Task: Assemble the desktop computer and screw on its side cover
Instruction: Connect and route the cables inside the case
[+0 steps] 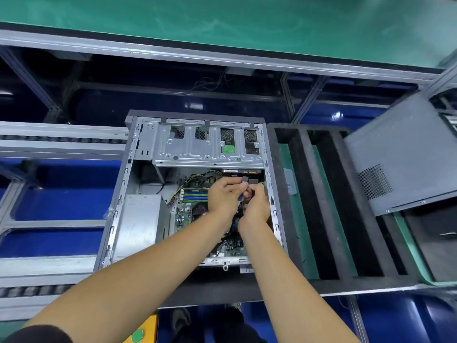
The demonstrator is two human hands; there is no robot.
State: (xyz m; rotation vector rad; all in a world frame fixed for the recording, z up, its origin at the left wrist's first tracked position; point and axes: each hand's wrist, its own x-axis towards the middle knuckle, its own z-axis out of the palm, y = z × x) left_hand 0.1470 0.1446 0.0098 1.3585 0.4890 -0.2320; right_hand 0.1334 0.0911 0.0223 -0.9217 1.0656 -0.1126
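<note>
Currently logged: computer case (128, 194) lying open on my bench, motherboard (190, 206) exposed; my left hand (223, 194) pinches a black connector (244, 179), my right hand (257, 204) grips another connector (253, 181) with its cables; side cover (395, 154) leans tilted, well right of the case, past a black foam tray (343, 243)

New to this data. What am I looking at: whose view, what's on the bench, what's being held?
There is no robot here. One head-worn camera looks down at a person's two bare hands. An open desktop case lies on its side on a black foam tray. The left hand and right hand reach in over the motherboard, each pinching a small dark cable connector just below the drive cage. The grey side cover is still off, resting tilted at the right.
</note>
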